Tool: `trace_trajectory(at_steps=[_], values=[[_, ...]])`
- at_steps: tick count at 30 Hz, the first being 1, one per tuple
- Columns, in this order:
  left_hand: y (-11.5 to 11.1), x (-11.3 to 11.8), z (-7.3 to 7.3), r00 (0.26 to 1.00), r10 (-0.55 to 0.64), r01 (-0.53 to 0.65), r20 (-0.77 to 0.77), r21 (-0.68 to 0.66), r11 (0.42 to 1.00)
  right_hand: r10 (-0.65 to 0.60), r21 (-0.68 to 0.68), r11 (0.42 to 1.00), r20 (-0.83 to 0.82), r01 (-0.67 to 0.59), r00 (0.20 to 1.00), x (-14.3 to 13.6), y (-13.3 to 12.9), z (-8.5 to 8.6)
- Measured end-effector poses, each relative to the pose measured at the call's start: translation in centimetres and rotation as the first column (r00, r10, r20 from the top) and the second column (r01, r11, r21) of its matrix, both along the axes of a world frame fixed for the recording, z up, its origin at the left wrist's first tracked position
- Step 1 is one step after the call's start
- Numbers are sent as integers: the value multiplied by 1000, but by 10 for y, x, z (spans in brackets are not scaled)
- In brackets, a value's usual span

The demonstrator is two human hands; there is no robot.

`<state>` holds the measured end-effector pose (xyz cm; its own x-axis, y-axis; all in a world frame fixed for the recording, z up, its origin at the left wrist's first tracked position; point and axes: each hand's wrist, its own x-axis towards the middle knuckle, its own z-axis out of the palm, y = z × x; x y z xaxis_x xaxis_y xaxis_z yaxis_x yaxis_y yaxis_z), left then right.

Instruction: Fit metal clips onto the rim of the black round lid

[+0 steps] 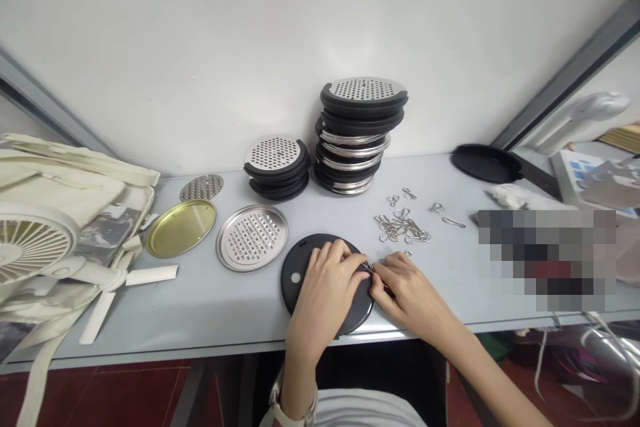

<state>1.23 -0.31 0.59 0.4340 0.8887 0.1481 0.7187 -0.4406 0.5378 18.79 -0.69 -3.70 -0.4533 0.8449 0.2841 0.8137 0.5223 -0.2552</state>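
A round black disc lies flat near the table's front edge. My left hand rests over it, its thumb and forefinger closed on a small metal wire clip at the disc's right side. From the right, my right hand pinches the same clip with curled fingers. Just behind my right hand is a loose heap of metal clips, with several single ones around it. To the left of the disc lie a silver perforated plate and a gold round lid.
Behind stand a tall stack of black and silver discs and a shorter stack. A white fan and cream bag fill the left. A black tray and white cloth lie right.
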Motion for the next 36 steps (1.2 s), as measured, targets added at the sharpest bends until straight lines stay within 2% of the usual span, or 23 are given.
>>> trace_trajectory(at_steps=[9, 21, 36], values=[[2, -2, -3, 998, -19, 21, 58, -34, 999, 6, -9, 1000, -4, -6, 1000, -1, 1, 1], [2, -2, -2, 998, -30, 33, 56, -40, 999, 43, 84, 996, -45, -39, 998, -1, -1, 2], [2, -3, -3, 998, -32, 35, 54, -44, 998, 31, 75, 997, -20, -29, 999, -1, 1, -2]])
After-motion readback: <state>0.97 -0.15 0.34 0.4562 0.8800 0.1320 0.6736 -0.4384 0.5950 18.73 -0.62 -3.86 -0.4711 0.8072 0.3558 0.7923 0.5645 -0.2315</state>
